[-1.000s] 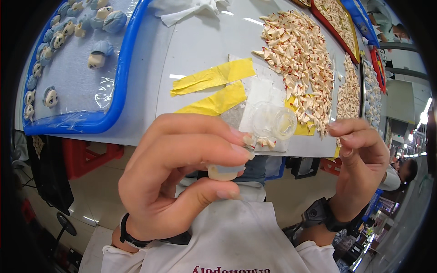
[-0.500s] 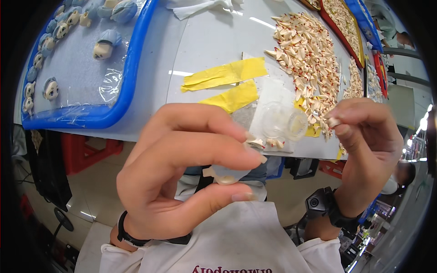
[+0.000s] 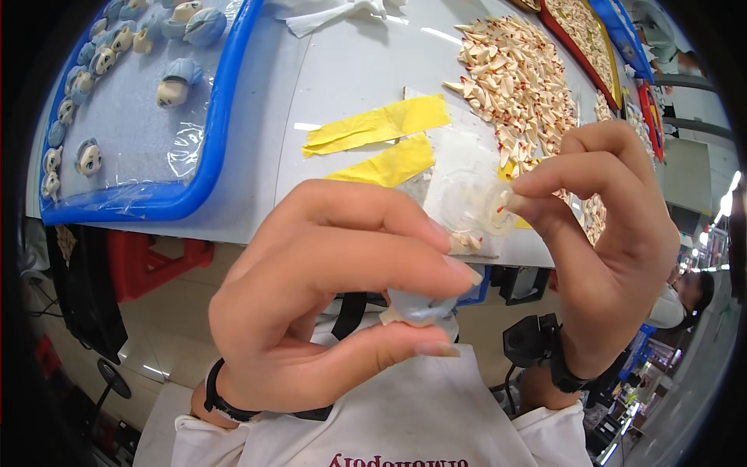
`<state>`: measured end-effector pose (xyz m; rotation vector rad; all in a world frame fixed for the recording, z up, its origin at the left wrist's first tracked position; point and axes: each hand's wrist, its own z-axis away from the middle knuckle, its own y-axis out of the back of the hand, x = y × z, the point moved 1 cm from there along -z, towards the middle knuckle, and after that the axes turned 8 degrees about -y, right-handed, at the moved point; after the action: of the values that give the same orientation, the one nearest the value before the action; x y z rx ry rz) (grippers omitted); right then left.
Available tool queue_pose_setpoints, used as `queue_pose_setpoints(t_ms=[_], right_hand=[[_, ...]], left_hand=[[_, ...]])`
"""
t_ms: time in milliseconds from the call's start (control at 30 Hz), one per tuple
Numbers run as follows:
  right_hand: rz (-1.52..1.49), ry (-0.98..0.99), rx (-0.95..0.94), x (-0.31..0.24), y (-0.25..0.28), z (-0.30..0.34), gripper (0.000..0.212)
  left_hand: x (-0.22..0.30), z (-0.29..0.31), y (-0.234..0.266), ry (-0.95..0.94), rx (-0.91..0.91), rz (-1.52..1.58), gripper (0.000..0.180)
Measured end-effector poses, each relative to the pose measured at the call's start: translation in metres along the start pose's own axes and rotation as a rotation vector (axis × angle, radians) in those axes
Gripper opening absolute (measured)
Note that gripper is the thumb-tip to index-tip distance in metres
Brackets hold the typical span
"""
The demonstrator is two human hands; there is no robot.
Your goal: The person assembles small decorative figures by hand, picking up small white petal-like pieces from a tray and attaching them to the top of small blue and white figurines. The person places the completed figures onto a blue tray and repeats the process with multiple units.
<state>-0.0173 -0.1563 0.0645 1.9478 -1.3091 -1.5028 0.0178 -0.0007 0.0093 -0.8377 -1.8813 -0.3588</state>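
Between the thumb and fingers of my left hand [image 3: 299,292] is a small doll head [image 3: 422,307] with light blue and cream parts; my fingers cover most of it. My right hand [image 3: 611,214] pinches a tiny cream piece with a red tip [image 3: 503,208]. That piece is at the mouth of a small clear plastic cup [image 3: 461,201], though I cannot tell whether it touches the cup. Several similar cream pieces [image 3: 467,241] lie beside the cup near the table edge. Beyond my right hand spreads a large pile of cream, red-tipped pieces [image 3: 517,86].
A blue-rimmed tray [image 3: 220,132] at the left holds several blue-haired doll heads [image 3: 173,92]. Strips of yellow tape [image 3: 377,124] are on the table ahead of my left hand. A red tray [image 3: 587,62] of pieces stands far right. A red stool [image 3: 148,265] is below the table.
My right hand has moved left with its cream piece, from beside the pile to the clear cup. My left hand has shifted slightly right and turned the doll head.
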Motion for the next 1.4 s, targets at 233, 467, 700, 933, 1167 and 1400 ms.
queue_pose_setpoints(t_ms=[233,467,700,933,1167,1400], right_hand=[[-0.445,-0.102,-0.379,0.002,0.031,0.012,0.019],[-0.249,0.027,-0.256,0.002,0.028,0.027,0.020],[-0.280,0.167,-0.292,0.009,0.030,0.026,0.028],[-0.778,-0.403,-0.453,0.013,0.032,0.030,0.041],[-0.441,-0.464,-0.042,0.060,0.088,0.031,0.025],[0.116,-0.749,0.260,0.187,0.189,0.046,0.030]], left_hand=[[0.001,-0.002,-0.009,-0.058,0.038,0.032,0.038],[0.009,-0.004,-0.013,-0.228,-0.039,-0.382,0.036],[0.018,-0.005,-0.024,-0.223,0.002,-0.481,0.038],[0.011,-0.007,-0.033,-0.281,-0.005,-0.576,0.038],[0.031,-0.017,-0.006,-0.256,-0.163,-1.036,0.064],[0.045,-0.017,0.106,0.175,0.024,-1.533,0.037]])
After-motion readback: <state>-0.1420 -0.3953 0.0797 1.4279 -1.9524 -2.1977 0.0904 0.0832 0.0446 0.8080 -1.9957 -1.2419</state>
